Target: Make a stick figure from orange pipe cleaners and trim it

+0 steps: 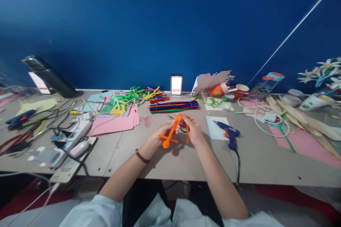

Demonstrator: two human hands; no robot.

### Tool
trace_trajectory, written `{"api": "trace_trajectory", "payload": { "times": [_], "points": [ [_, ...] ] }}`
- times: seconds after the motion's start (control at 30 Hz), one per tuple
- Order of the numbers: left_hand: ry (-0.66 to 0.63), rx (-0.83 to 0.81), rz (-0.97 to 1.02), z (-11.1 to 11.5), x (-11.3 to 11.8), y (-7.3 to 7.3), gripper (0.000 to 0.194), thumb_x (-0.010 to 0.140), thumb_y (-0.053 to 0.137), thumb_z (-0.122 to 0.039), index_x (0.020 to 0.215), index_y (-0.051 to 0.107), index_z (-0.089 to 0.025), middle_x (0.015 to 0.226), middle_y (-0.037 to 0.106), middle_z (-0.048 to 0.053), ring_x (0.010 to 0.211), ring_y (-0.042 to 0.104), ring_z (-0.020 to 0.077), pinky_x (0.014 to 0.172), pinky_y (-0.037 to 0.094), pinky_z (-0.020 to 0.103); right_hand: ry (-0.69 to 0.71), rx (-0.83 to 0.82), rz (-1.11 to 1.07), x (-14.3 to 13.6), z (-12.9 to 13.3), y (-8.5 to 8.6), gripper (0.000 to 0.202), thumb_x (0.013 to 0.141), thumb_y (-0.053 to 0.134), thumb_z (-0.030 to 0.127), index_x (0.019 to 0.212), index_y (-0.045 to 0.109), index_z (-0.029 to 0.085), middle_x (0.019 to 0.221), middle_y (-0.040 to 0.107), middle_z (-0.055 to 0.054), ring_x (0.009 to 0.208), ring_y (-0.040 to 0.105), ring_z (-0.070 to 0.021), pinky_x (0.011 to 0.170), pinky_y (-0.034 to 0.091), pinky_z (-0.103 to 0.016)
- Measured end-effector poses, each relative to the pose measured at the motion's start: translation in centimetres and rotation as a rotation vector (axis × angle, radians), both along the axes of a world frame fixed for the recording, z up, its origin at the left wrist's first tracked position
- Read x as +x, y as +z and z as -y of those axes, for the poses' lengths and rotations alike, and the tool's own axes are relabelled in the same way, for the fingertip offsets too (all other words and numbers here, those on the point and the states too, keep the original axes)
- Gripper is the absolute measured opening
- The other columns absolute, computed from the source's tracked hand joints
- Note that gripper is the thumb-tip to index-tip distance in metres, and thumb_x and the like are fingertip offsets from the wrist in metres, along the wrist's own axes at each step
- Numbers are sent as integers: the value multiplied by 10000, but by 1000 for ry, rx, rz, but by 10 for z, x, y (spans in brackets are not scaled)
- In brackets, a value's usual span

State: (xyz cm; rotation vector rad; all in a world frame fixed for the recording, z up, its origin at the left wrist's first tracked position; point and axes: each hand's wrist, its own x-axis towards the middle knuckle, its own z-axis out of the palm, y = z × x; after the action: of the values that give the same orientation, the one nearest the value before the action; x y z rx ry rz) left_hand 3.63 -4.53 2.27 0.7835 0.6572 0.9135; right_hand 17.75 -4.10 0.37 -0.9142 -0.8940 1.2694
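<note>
Between my two hands is an orange pipe-cleaner figure (pixel 170 136) with a round ball end, two short side arms and long strands running away from me. My left hand (pixel 165 127) is closed around its middle, a beaded bracelet on that wrist. My right hand (pixel 194 129) pinches the far end of the strands, where one piece bends down beside the fingers. Partly hidden behind both hands, scissors (pixel 183 127) with dark handles lie on the table. Past them lies a tied bundle of coloured pipe cleaners (pixel 174 106).
A blue glue gun (pixel 229 133) rests on light blue paper to the right, its cord over the table edge. Left are pink paper sheets (pixel 114 122), green twisted pipe cleaners (pixel 129 97) and a power strip (pixel 76 138). A phone (pixel 176 84) stands against the blue wall.
</note>
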Motion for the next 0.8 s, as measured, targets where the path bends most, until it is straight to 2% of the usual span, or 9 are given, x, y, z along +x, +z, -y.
{"api": "trace_trajectory", "payload": {
  "times": [0.37, 0.57, 0.67, 0.8],
  "points": [
    [-42, -33, 46, 0, 0, -2, 261, 650, 747, -358, 771, 673, -139, 669, 645, 33, 548, 564, 98, 562, 464, 213, 18, -37, -91, -1, 1, 2, 259, 620, 717, 404, 746, 621, 199, 645, 591, 24, 493, 470, -77, 496, 390, -231],
    [-106, 41, -14, -3, -3, -4, 277, 731, 659, -353, 857, 680, -108, 759, 691, 88, 670, 646, 156, 688, 506, 262, 38, -63, -82, -2, 0, -3, 281, 634, 703, 429, 735, 579, 198, 560, 543, 48, 438, 442, -80, 445, 378, -235],
    [-62, 157, -106, -4, -4, -2, 285, 738, 647, -341, 889, 681, -101, 803, 704, 103, 708, 663, 186, 732, 512, 298, -8, -57, -45, -2, -2, -4, 293, 617, 710, 434, 703, 570, 190, 541, 534, 52, 431, 424, -74, 429, 356, -225],
    [81, 246, -233, -3, 0, -1, 307, 697, 697, -354, 899, 669, -124, 781, 703, 73, 680, 655, 172, 700, 514, 295, -77, -34, 86, -4, 0, 0, 292, 603, 720, 424, 667, 579, 176, 539, 548, 46, 455, 441, -72, 445, 353, -215]
  ]
}}
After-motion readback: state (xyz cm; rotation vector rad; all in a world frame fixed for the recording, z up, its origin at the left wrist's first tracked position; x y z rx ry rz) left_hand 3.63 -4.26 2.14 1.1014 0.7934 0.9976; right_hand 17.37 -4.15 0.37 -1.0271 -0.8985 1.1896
